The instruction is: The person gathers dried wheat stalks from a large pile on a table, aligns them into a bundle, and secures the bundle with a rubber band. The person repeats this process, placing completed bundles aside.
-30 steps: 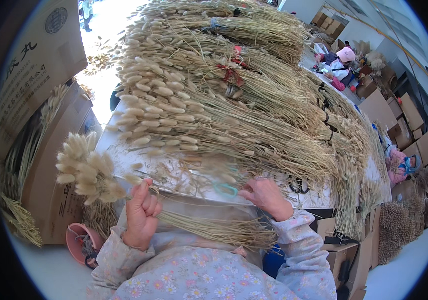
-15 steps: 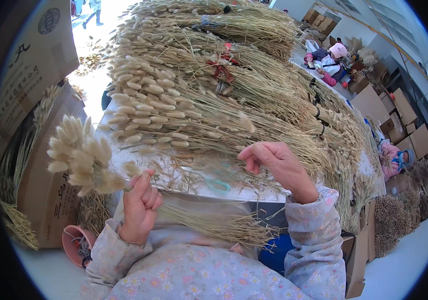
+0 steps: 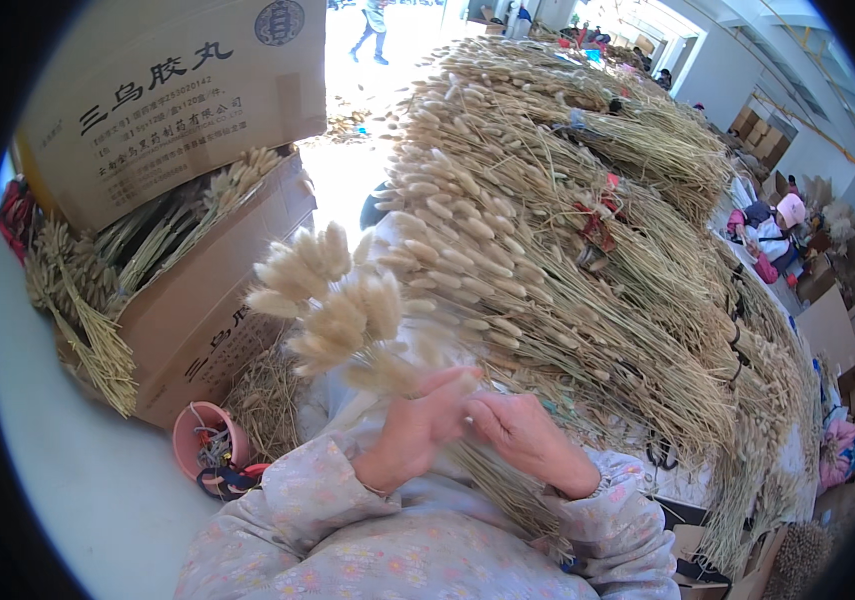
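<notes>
Left hand [image 3: 416, 430] and right hand [image 3: 536, 440] met at the near centre, the left wrapped around the stems of a bunch of fluffy cream dried grass [image 3: 348, 315]; whether the right pinched anything could not be told. The bunch's heads fanned far left. Straw-coloured dried-grass bundles [image 3: 558, 270] lay heaped far right.

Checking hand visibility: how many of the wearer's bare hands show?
2: bare left hand, at the fluffy beige grass bundle, and bare right hand, close beside the left.

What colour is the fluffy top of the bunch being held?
The fluffy top is pale creamy beige, seen in the head view.
</notes>
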`<state>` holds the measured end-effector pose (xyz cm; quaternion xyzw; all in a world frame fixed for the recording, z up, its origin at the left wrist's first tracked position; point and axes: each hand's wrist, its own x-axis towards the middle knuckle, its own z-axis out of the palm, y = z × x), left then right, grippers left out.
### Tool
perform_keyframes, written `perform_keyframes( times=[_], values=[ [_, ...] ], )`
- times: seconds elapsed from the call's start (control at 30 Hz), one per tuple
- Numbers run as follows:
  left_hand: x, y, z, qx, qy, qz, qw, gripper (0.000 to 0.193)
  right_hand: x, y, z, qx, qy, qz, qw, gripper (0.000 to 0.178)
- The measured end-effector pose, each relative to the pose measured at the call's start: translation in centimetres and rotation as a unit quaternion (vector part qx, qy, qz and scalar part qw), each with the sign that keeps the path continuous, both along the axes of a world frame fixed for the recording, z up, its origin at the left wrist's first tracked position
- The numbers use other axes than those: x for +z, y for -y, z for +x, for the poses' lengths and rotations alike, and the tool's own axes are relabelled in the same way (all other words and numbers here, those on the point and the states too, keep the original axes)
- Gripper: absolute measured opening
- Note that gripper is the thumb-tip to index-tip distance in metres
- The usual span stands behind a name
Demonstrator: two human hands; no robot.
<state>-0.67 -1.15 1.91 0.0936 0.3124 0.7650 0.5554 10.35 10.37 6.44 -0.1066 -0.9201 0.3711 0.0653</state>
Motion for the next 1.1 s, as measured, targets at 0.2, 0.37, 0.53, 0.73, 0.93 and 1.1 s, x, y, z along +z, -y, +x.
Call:
perform_keyframes(
  times=[0.2,0.37,0.53,0.73,0.93,1.1],
  values=[
    [-0.2,-0.1,-0.4,-0.082,-0.065,0.031,0.994,0.033,0.7,0.0,0.0,-0.018,0.004,0.071,0.997,0.017],
    [-0.2,-0.3,-0.4,-0.075,-0.032,0.031,0.996,0.025,1.0,0.5,0.0,-0.002,-0.014,0.117,0.993,0.023],
    [0.1,-0.1,-1.2,-0.028,0.004,0.024,0.999,0.025,0.6,0.0,2.9,-0.01,0.074,0.07,0.995,0.022],
    [-0.1,-0.4,-1.5,0.015,-0.019,0.024,0.999,0.027,-1.8,-2.2,10.2,-0.069,0.19,0.032,0.979,0.026],
    [-0.3,-0.9,-1.1,0.024,-0.029,0.057,0.998,0.029,-4.5,-3.9,18.1,-0.022,0.264,0.173,0.949,0.016],
    [0.3,-1.3,-0.5,0.013,-0.071,0.037,0.997,0.033,0.5,-2.0,16.1,-0.147,0.168,0.223,0.949,0.02]
  ],
)
